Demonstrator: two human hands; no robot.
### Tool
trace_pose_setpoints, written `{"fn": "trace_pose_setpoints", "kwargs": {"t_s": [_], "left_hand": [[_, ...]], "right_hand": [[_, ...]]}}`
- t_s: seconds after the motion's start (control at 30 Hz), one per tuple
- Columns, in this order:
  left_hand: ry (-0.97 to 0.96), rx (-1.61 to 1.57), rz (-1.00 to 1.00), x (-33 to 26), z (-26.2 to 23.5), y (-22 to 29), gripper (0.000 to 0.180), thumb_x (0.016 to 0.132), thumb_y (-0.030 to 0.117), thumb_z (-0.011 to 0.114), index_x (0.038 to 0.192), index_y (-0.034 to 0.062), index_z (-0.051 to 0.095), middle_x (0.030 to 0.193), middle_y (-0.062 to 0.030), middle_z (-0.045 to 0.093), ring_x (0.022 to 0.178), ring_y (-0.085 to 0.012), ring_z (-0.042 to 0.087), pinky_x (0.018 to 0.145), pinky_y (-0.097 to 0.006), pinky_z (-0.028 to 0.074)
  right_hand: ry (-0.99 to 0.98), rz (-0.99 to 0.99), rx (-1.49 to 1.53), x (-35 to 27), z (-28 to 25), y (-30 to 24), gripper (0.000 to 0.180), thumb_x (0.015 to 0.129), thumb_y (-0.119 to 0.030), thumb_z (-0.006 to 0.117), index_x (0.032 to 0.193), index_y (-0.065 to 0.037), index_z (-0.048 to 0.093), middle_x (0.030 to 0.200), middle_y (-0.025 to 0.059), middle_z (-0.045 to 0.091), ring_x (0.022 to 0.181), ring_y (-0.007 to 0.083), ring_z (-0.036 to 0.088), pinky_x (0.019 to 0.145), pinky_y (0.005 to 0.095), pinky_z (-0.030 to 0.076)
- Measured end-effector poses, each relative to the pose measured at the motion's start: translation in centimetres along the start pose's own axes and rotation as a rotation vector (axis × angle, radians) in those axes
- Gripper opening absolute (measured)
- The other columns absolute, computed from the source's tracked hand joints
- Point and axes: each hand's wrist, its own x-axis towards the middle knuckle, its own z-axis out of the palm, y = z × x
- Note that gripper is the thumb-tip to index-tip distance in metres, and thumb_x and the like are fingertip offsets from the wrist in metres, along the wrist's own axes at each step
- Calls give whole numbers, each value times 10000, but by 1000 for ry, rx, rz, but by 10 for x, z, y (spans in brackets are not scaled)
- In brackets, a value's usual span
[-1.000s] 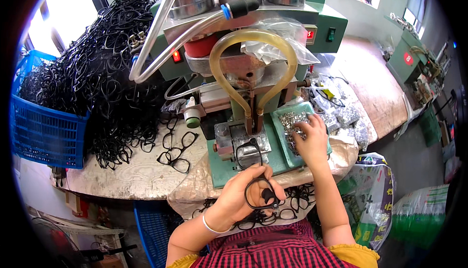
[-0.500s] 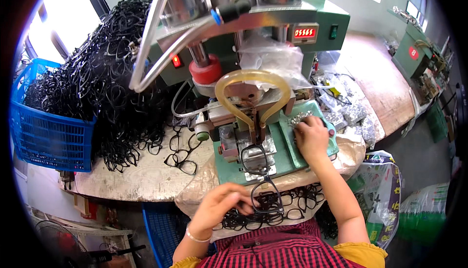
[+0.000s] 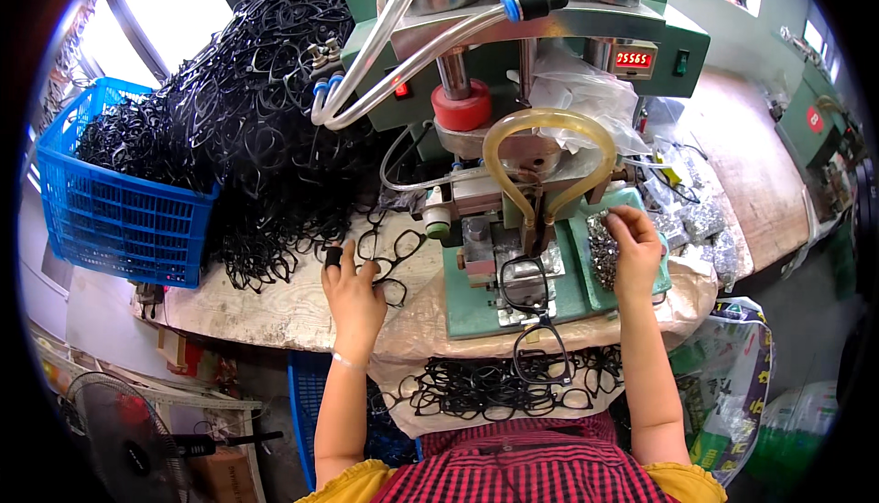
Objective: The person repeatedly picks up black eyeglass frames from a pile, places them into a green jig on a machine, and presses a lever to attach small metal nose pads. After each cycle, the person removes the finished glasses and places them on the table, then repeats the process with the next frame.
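The eyeglass frames (image 3: pixel 385 256) are black and the basket (image 3: pixel 119 219) blue. The press machine (image 3: pixel 549 36) is green with a red knob (image 3: pixel 461 108); the apron (image 3: pixel 531 462) is red-and-black checked.

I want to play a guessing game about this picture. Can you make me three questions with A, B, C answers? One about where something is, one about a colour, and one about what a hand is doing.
1. Where is the blue basket?
A. At the person's left
B. On the green machine
C. On the person's lap

2. What colour is the round knob on the green machine?
A. Yellow
B. Red
C. White

3. What is the left hand doing?
A. Hanging off the table
B. Pressing the knob
C. Touching a black glasses frame on the table

Answers: 1 A, it sits at the table's left end. 2 B, it shows red under the steel cylinders. 3 C, its fingertips are on the frame.
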Motion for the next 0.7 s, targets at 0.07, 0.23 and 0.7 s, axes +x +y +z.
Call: {"fn": "trace_pose_setpoints", "kwargs": {"t_s": [0.07, 0.23, 0.7], "left_hand": [[-25, 120, 22, -12, 44, -24, 165, 762, 97, 749, 921, 70, 713, 1436, -200, 532, 1091, -400, 517, 1011, -483, 396], [39, -128, -70, -31, 36, -34, 124, 817, 111, 697, 909, 30, 717, 1405, -204, 565, 1010, -390, 535, 967, -469, 426], [420, -566, -260, -23, 52, -26, 272, 1042, 231, 545, 1038, 10, 704, 1171, -152, 676, 955, -234, 582, 832, -360, 451]], "right_hand": [[16, 9, -208, -10, -6, -8, 115, 906, -34, 696, 1014, 4, 702, 928, 25, 706, 862, 91, 637, 815, 223, 487], [125, -188, -670, -47, -59, -27, 125, 845, -19, 714, 967, 8, 711, 903, 58, 713, 869, 140, 651, 831, 261, 496], [-263, -232, -269, -48, 72, -65, 238, 780, -7, 718, 1010, 9, 662, 862, 76, 687, 860, 169, 659, 802, 300, 505]]}}
